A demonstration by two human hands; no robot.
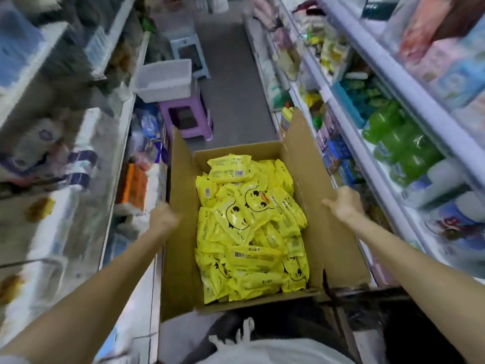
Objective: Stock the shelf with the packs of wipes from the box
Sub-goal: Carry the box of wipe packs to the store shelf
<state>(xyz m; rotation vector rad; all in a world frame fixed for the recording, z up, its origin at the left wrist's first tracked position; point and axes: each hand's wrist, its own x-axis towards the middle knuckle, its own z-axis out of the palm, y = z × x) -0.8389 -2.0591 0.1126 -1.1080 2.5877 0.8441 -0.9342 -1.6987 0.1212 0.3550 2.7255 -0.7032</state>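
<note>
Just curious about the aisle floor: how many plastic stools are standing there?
2: a purple plastic stool beyond the cardboard box, and a blue plastic stool farther away. Others may be hidden.

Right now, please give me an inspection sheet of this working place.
Surface: grey aisle floor.
Job's things: open cardboard box full of yellow wipe packs.
Clutter: purple stool carrying a white tub; second stool beyond.
Hands: left hand grips the box's left flap, right hand the right flap.
Cables: nothing seen.
Surroundings: stocked shelves both sides; green bottles on the right.
</note>
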